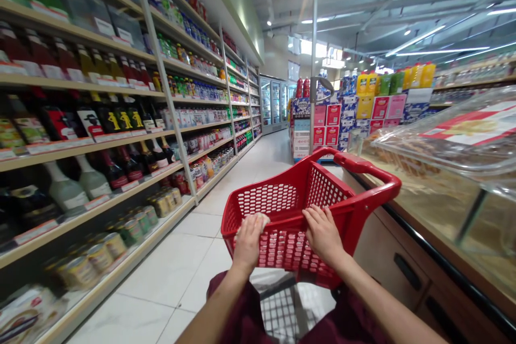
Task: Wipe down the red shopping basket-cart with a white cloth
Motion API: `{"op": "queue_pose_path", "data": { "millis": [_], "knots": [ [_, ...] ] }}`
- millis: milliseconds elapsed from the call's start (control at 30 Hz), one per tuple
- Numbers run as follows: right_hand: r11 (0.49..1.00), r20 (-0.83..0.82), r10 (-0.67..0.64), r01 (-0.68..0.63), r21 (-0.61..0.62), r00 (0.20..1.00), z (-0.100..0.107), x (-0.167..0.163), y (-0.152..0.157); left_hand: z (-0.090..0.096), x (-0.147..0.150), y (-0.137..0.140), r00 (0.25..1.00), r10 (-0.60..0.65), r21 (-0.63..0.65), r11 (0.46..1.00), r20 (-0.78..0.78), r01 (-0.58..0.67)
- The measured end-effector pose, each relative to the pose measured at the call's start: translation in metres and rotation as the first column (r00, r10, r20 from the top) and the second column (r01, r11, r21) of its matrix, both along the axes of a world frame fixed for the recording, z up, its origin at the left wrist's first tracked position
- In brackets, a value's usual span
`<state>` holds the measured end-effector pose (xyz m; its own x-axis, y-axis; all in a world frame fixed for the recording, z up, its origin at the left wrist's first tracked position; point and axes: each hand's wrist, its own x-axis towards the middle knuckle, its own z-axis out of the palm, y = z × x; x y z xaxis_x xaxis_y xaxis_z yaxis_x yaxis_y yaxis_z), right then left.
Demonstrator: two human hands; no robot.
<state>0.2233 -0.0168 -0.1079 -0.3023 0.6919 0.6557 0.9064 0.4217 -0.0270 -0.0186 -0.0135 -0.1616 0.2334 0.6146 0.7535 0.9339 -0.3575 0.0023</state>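
In front of me stands a red plastic shopping cart (282,201) with perforated sides, turned so that its long side faces me. My left hand (249,242) is closed at the rim near the cart's left corner. A crumpled white cloth or tissue (264,220) shows under its fingers, pressed to the rim. My right hand (323,234) is closed over the same rim, farther right, with its fingertips inside the basket. To the right of that hand, the cart's red handle (381,174) is untouched. The basket floor is mostly hidden by the near side.
Shelves of bottles and cans (121,129) line the left. A counter (395,274) with clear plastic food packs (455,134) runs close along the right. Ahead, stacked drink cartons (330,123) stand beside a metal pole. White floor tiles (173,263) lead toward glass-door fridges (274,102).
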Motion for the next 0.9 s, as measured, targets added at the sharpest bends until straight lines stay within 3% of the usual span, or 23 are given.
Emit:
{"op": "queue_pose_path", "data": {
  "millis": [67, 133, 267, 333, 400, 500, 567, 667, 733, 800, 900],
  "knots": [
    [1.0, 0.015, 0.012, -0.013, 0.003, 1.0, 0.0, 0.003, 0.0, 0.005, 0.027, 0.003, 0.997, -0.068, -0.029, 0.997, -0.031, 0.067],
    [1.0, 0.023, 0.022, -0.022, 0.001, 0.999, 0.001, 0.005, 0.0, 0.006, 0.028, 0.005, 0.993, -0.106, -0.028, 0.994, -0.052, 0.105],
    [1.0, 0.005, 0.02, -0.02, 0.015, 1.0, 0.0, 0.004, -0.001, -0.004, -0.02, 0.001, 0.999, -0.033, 0.043, 0.999, -0.021, 0.033],
    [1.0, -0.02, 0.001, 0.0, 0.03, 1.0, -0.001, 0.001, -0.001, -0.005, -0.029, -0.002, 0.999, 0.028, 0.043, 0.999, 0.018, -0.029],
    [0.999, -0.037, -0.017, 0.018, 0.037, 0.999, -0.002, -0.002, -0.001, -0.001, -0.012, -0.001, 0.999, 0.029, 0.008, 1.0, 0.025, -0.029],
    [1.0, -0.02, 0.0, 0.0, 0.026, 1.0, -0.002, -0.001, -0.001, 0.007, 0.031, 0.004, 0.998, -0.063, -0.051, 0.997, 0.0, 0.063],
    [1.0, -0.002, 0.014, -0.014, 0.017, 1.0, -0.001, 0.002, -0.001, 0.009, 0.042, 0.006, 0.993, -0.117, -0.06, 0.991, -0.022, 0.116],
    [1.0, 0.001, 0.013, -0.013, 0.012, 1.0, 0.0, 0.004, -0.001, 0.004, 0.012, 0.005, 0.993, -0.106, -0.009, 0.994, -0.047, 0.106],
    [1.0, -0.006, 0.005, -0.005, 0.008, 1.0, -0.001, 0.002, -0.002, -0.001, -0.022, 0.002, 1.0, -0.023, 0.03, 0.999, -0.017, 0.024],
    [1.0, 0.0, -0.013, 0.013, -0.001, 1.0, -0.002, 0.0, -0.003, -0.002, -0.05, -0.001, 1.0, 0.027, 0.004, 1.0, 0.009, -0.027],
    [1.0, 0.055, 0.0, 0.001, -0.019, 0.998, -0.004, 0.002, -0.003, 0.002, -0.062, -0.003, 0.998, 0.055, -0.068, 0.996, 0.027, -0.053]
  ]
}}
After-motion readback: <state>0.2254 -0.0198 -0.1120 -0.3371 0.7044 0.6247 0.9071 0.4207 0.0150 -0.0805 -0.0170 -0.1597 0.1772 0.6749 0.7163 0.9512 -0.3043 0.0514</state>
